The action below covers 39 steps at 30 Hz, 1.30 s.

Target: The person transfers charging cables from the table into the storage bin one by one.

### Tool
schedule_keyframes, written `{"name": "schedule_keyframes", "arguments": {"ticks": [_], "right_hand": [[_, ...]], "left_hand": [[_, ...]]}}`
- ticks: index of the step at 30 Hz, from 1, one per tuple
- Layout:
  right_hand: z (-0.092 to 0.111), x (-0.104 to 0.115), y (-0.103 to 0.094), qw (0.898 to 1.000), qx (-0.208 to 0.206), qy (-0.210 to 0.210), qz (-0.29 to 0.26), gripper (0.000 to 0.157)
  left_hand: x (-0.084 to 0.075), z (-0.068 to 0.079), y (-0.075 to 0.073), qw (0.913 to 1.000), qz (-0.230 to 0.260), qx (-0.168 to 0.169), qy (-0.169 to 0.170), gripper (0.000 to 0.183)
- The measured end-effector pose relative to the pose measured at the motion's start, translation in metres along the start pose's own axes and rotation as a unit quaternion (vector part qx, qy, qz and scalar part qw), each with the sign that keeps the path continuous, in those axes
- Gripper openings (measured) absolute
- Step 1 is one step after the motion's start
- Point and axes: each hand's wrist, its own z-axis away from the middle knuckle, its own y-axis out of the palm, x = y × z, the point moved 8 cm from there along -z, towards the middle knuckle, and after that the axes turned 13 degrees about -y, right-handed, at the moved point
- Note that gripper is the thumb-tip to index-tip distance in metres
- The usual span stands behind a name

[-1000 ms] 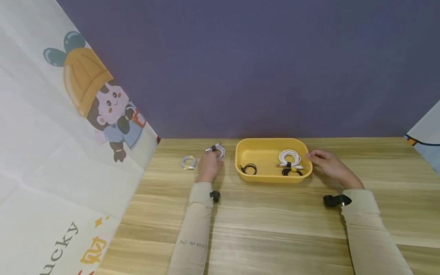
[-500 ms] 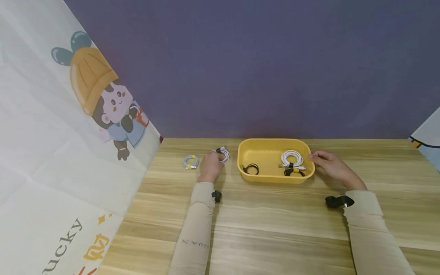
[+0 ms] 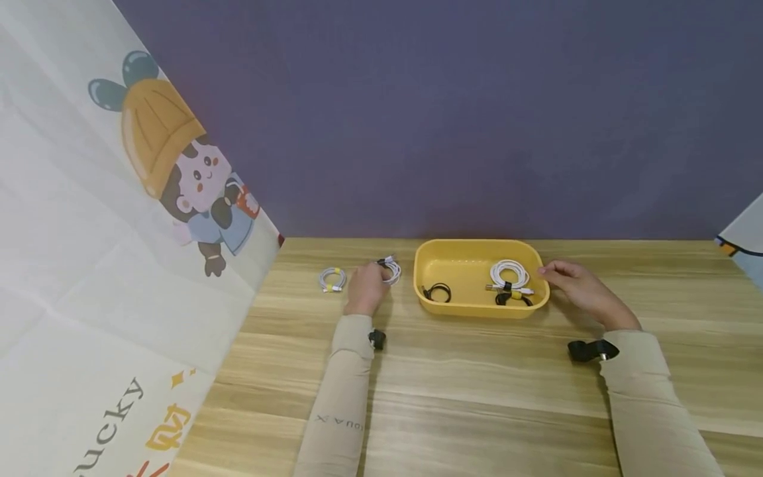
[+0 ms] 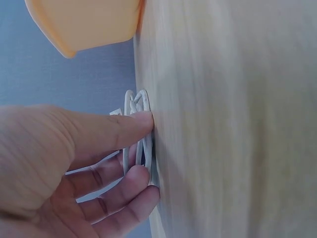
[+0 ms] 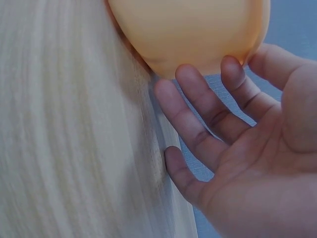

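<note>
The tabletop (image 3: pixel 477 391) is pale wood, its streaky grain running sideways in front of the yellow bin (image 3: pixel 471 310). The bin sits upright on it, near the back edge. Well to the left of the bin lies a coiled grey cable (image 3: pixel 322 279) with a yellow tie. Between that and the bin, a coiled white cable (image 3: pixel 396 270) is close against the wood; whether it touches cannot be told.

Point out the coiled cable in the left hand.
The white coiled cable with the black tie, outside the yellow plastic bin: the left hand pinches it; the others lie untouched.
</note>
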Motion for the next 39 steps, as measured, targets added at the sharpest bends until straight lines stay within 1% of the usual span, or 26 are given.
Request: {"name": "schedule_keyframes", "arguments": {"ticks": [6, 12, 17, 24, 26, 32, 39], "right_hand": [[0.0011, 0.0007, 0.0005, 1.0, -0.004, -0.005, 0.0, 0.051], [-0.0019, 0.0001, 0.0029, 1.0, -0.007, -0.008, -0.003, 0.048], [-0.0018, 0.0002, 0.0039, 1.0, -0.008, -0.006, -0.009, 0.049], [-0.0002, 0.0005, 0.0026, 1.0, -0.015, -0.012, -0.012, 0.049], [-0.0002, 0.0003, 0.0021, 1.0, -0.018, -0.013, -0.013, 0.048], [-0.0004, 0.0012, 0.0008, 1.0, -0.02, -0.014, -0.014, 0.048], [0.0003, 0.001, -0.0006, 1.0, -0.017, -0.013, -0.009, 0.049]], "left_hand": [[0.0003, 0.0016, 0.0026, 0.9998, -0.008, 0.016, 0.001, 0.019], [0.0017, 0.0033, 0.0008, 0.9999, -0.006, 0.011, 0.006, 0.021], [0.0021, 0.0039, -0.0007, 0.9999, -0.003, 0.008, 0.008, 0.022], [0.0008, 0.0028, 0.0004, 0.9998, -0.006, 0.015, 0.012, 0.031], [0.0004, 0.0023, 0.0004, 0.9998, -0.006, 0.016, 0.011, 0.028], [-0.0002, 0.0009, -0.0009, 0.9999, -0.004, 0.011, 0.006, 0.012], [-0.0033, 0.0006, -0.0058, 0.9999, 0.003, -0.009, 0.011, 0.01]]}}
